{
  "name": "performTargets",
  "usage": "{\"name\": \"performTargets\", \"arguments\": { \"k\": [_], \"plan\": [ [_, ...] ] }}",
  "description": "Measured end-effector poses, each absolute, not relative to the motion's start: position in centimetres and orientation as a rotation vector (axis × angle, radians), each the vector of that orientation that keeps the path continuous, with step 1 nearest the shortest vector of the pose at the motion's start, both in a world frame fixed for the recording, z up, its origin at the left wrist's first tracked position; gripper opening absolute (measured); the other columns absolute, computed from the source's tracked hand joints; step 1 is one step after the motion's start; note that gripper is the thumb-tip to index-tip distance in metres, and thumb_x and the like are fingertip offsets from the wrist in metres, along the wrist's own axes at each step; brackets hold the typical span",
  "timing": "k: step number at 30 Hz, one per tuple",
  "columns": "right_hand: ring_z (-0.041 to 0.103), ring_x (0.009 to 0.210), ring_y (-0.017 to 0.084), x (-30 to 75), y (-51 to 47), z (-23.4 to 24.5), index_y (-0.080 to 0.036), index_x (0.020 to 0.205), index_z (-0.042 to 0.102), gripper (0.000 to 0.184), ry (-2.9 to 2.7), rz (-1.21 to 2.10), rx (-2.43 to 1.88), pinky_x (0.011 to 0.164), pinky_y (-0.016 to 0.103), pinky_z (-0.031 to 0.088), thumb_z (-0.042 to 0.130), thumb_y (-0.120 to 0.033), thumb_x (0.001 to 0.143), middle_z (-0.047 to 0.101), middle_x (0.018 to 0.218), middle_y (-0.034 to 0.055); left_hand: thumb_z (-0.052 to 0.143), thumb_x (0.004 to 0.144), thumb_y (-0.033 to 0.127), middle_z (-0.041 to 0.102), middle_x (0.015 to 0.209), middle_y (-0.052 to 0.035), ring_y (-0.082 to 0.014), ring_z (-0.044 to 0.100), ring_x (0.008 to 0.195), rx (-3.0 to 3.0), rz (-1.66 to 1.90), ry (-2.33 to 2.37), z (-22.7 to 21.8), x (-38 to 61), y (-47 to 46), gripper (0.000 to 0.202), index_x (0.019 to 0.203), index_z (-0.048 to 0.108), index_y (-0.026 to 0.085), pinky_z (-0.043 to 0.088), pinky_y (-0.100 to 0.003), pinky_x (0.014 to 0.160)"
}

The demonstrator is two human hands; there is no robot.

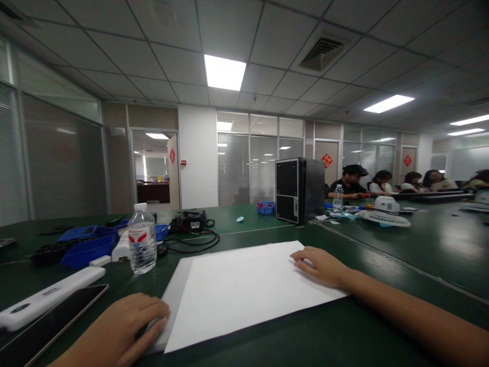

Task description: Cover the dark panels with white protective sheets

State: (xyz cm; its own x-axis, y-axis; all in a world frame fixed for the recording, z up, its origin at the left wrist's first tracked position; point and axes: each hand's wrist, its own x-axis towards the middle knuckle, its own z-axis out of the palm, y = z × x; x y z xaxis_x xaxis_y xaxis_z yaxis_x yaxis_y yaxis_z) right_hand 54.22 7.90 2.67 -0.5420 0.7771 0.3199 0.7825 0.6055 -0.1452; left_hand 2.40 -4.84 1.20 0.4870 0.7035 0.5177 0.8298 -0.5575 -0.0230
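A large white sheet [244, 290] lies flat on the dark green table [382, 326] in front of me. My left hand [122, 326] rests palm down on the sheet's near left corner, fingers together and laid flat. Over at the far right corner, my right hand [321, 265] lies on the sheet with its fingers stretched out flat. Neither hand holds anything.
A clear water bottle [142, 239] stands left of the sheet, with blue bins [86, 247], cables [194, 237], a white device [46, 298] and a dark tablet [49, 326] nearby. A black computer tower [300, 189] stands behind. Several people sit at the far right.
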Motion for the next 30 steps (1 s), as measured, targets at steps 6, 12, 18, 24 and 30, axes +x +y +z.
{"name": "performTargets", "arguments": {
  "k": [6, 12, 18, 24, 30],
  "plan": [
    [0.065, 0.107, 0.028, 53.8, 7.7, 2.9, -0.022, 0.132, 0.066, 0.051, -2.474, 0.024, -1.262, 0.096, 0.044, 0.05, 0.041, -0.054, 0.102, 0.072, 0.122, 0.0133, 0.046, 0.1, 0.045, 0.078, 0.099, 0.0006, -0.0179, 0.071, 0.091, -2.475, -0.669, -1.298, 1.1, 2.4, -4.8, 0.031, 0.104, 0.074, 0.033, 0.05, -0.028, 0.083],
    [0.063, 0.11, 0.029, 53.1, 7.5, 3.2, -0.021, 0.132, 0.066, 0.052, -2.504, 0.019, -1.276, 0.096, 0.045, 0.049, 0.041, -0.054, 0.102, 0.07, 0.125, 0.0134, 0.046, 0.099, 0.047, 0.078, 0.101, 0.0016, -0.0185, 0.071, 0.093, -2.484, -0.649, -1.345, 1.5, 2.5, -5.1, 0.031, 0.105, 0.073, 0.034, 0.05, -0.029, 0.084],
    [0.064, 0.107, 0.028, 52.5, 7.3, 3.3, -0.022, 0.132, 0.067, 0.054, -2.48, 0.023, -1.287, 0.096, 0.044, 0.049, 0.04, -0.057, 0.102, 0.071, 0.121, 0.014, 0.047, 0.1, 0.046, 0.078, 0.104, 0.0015, -0.0175, 0.071, 0.094, -2.494, -0.64, -1.318, 1.6, 2.6, -5.1, 0.03, 0.107, 0.072, 0.033, 0.05, -0.028, 0.085],
    [0.063, 0.113, 0.03, 52.2, 7.2, 3.1, -0.023, 0.13, 0.068, 0.057, -2.507, 0.114, -1.196, 0.099, 0.046, 0.048, 0.038, -0.062, 0.101, 0.07, 0.125, 0.0133, 0.05, 0.099, 0.042, 0.08, 0.109, 0.0037, -0.0171, 0.074, 0.097, -2.494, -0.643, -1.256, 1.8, 2.6, -5.2, 0.027, 0.108, 0.075, 0.035, 0.053, -0.028, 0.087],
    [0.061, 0.122, 0.029, 53.8, 8.3, 2.3, -0.023, 0.127, 0.069, 0.054, -2.467, 0.176, -1.109, 0.107, 0.048, 0.044, 0.041, -0.061, 0.102, 0.068, 0.132, 0.0118, 0.05, 0.098, 0.043, 0.081, 0.112, 0.005, -0.0193, 0.076, 0.098, -2.459, -0.607, -1.193, 2.1, 2.4, -5.2, 0.029, 0.107, 0.077, 0.038, 0.057, -0.032, 0.086]
  ]
}}
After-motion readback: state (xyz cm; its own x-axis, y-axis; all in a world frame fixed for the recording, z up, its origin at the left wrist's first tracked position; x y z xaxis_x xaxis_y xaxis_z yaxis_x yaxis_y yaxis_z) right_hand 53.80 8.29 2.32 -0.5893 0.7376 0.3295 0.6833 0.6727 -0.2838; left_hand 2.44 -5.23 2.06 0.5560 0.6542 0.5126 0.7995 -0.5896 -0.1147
